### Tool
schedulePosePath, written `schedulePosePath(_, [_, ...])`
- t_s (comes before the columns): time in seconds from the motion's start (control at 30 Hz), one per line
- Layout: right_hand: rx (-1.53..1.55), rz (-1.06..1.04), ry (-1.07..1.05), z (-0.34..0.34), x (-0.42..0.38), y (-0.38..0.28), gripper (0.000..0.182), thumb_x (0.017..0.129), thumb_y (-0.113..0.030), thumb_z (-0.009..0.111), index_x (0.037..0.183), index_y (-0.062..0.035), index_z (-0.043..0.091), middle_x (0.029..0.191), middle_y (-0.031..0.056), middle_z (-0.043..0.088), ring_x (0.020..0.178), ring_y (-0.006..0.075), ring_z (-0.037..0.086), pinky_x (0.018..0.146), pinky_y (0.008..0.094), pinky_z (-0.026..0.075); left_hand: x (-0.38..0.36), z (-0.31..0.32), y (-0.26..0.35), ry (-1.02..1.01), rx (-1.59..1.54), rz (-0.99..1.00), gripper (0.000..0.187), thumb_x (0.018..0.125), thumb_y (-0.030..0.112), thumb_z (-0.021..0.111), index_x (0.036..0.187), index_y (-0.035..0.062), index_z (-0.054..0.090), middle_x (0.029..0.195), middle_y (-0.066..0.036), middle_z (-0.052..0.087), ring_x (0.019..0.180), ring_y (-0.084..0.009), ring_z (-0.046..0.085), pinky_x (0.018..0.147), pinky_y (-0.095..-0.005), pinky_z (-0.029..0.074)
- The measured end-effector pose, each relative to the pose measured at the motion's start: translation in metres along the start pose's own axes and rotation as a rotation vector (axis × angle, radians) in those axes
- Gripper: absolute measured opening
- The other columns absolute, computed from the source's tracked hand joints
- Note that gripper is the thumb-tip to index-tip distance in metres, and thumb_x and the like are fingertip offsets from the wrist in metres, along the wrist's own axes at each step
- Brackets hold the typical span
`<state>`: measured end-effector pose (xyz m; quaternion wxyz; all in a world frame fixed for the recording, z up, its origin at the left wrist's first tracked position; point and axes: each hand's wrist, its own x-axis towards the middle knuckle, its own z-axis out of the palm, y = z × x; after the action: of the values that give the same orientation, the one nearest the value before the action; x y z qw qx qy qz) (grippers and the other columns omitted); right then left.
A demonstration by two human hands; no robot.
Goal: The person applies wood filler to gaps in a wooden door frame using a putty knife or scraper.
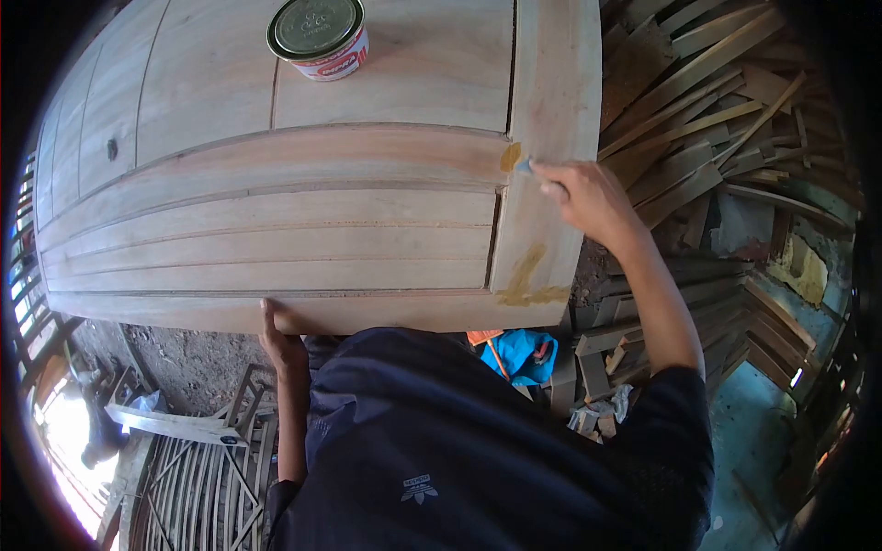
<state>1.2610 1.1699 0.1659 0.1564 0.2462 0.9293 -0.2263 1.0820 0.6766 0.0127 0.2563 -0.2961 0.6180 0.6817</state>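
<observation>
A large pale wooden door (pixel 386 248) with grooved panels lies flat in front of me. My right hand (pixel 588 197) pinches a small bluish putty scraper (pixel 525 166) at a joint near the door's right end. Beside the blade is a patch of yellow-brown filler (pixel 511 157). Another filler smear (pixel 528 280) marks the near right corner. At the near edge, my left hand (pixel 283 344) holds the door, one digit on top and the other fingers mostly hidden. A closed tin (pixel 317 37) with a red and white label stands on the far part of the door.
Wood offcuts (pixel 707 101) pile up at the right, with more stacked boards (pixel 680 312) below. A blue bag or cloth (pixel 522 358) lies under the door's near edge. Slatted wooden pieces (pixel 193 487) stand at lower left.
</observation>
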Motion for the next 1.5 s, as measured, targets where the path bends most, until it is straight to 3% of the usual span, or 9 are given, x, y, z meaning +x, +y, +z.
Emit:
schedulePosePath(0.23, [0.007,-0.061,0.045,0.014,0.015,0.017,0.032,0.092,-0.009,0.068,0.124,-0.0075,0.073,0.105,0.0235,0.072,0.097,0.0407,0.069,0.084,0.0488,0.054,0.003,-0.003,0.000,-0.026,-0.023,0.004,0.057,0.101,0.038,0.066,0.141,-0.0005,0.050,0.130,-0.011,0.055,0.120,-0.0228,0.055,0.100,-0.0416,0.048])
schedulePosePath(0.33, [-0.239,0.139,-0.151,-0.013,0.013,-0.005,0.033,0.092,-0.011,0.068,0.124,-0.0062,0.071,0.099,0.0260,0.071,0.094,0.0423,0.069,0.083,0.0494,0.053,0.004,-0.005,-0.003,-0.020,-0.034,0.004,0.056,0.101,0.037,0.066,0.140,0.0000,0.050,0.129,-0.010,0.056,0.119,-0.0226,0.056,0.099,-0.0407,0.048])
schedulePosePath(0.6, [0.123,0.312,0.057,0.029,0.024,-0.037,0.028,0.091,-0.010,0.066,0.117,-0.0018,0.073,0.095,0.0284,0.069,0.093,0.0465,0.067,0.082,0.0499,0.053,0.004,-0.006,-0.003,-0.013,-0.038,-0.020,0.054,0.101,0.037,0.067,0.138,0.0006,0.053,0.127,-0.010,0.056,0.117,-0.0216,0.056,0.099,-0.0404,0.047])
schedulePosePath(0.83, [0.011,0.119,-0.236,0.007,-0.012,-0.004,0.034,0.089,-0.011,0.070,0.123,-0.0078,0.072,0.093,0.0246,0.071,0.092,0.0444,0.068,0.081,0.0494,0.053,0.003,-0.002,-0.003,0.001,-0.052,-0.004,0.055,0.100,0.037,0.068,0.139,0.0012,0.052,0.127,-0.010,0.056,0.117,-0.0225,0.056,0.099,-0.0411,0.047])
schedulePosePath(1.0, [-0.041,-0.127,0.055,0.020,-0.007,0.013,0.034,0.091,-0.010,0.069,0.124,-0.0129,0.073,0.096,0.0215,0.073,0.091,0.0425,0.068,0.079,0.0488,0.054,0.006,-0.010,-0.004,-0.044,-0.049,-0.027,0.058,0.100,0.037,0.068,0.141,0.0005,0.050,0.128,-0.010,0.057,0.118,-0.0234,0.056,0.100,-0.0419,0.047])
schedulePosePath(1.23, [-0.274,0.068,-0.230,-0.006,-0.009,-0.009,0.027,0.092,-0.009,0.066,0.118,-0.0098,0.074,0.091,0.0249,0.070,0.087,0.0454,0.067,0.076,0.0526,0.052,0.009,-0.008,-0.007,-0.014,0.000,0.010,0.054,0.102,0.043,0.064,0.138,0.0036,0.056,0.129,-0.008,0.059,0.118,-0.0223,0.059,0.100,-0.0411,0.049])
schedulePosePath(1.33, [0.031,-0.031,0.212,0.025,0.008,-0.014,0.015,0.091,-0.005,0.063,0.103,-0.0034,0.071,0.089,0.0273,0.068,0.087,0.0470,0.066,0.077,0.0540,0.051,0.009,-0.009,-0.006,-0.047,-0.020,0.026,0.053,0.102,0.042,0.065,0.138,0.0038,0.056,0.129,-0.008,0.060,0.120,-0.0224,0.058,0.101,-0.0417,0.049])
schedulePosePath(1.4, [0.047,0.254,0.013,0.037,0.006,-0.030,0.014,0.091,-0.004,0.063,0.101,-0.0013,0.070,0.089,0.0278,0.068,0.088,0.0475,0.066,0.078,0.0537,0.052,0.007,-0.008,-0.005,-0.051,-0.035,0.003,0.053,0.102,0.042,0.065,0.137,0.0039,0.056,0.129,-0.007,0.060,0.120,-0.0225,0.058,0.101,-0.0420,0.049])
schedulePosePath(1.5, [-0.083,0.088,-0.190,0.035,-0.018,-0.031,0.026,0.091,-0.006,0.063,0.115,-0.0052,0.072,0.089,0.0267,0.069,0.090,0.0471,0.066,0.080,0.0531,0.052,0.008,-0.008,-0.005,-0.042,-0.031,0.031,0.056,0.102,0.038,0.064,0.140,-0.0011,0.051,0.130,-0.012,0.056,0.121,-0.0241,0.055,0.102,-0.0418,0.046])
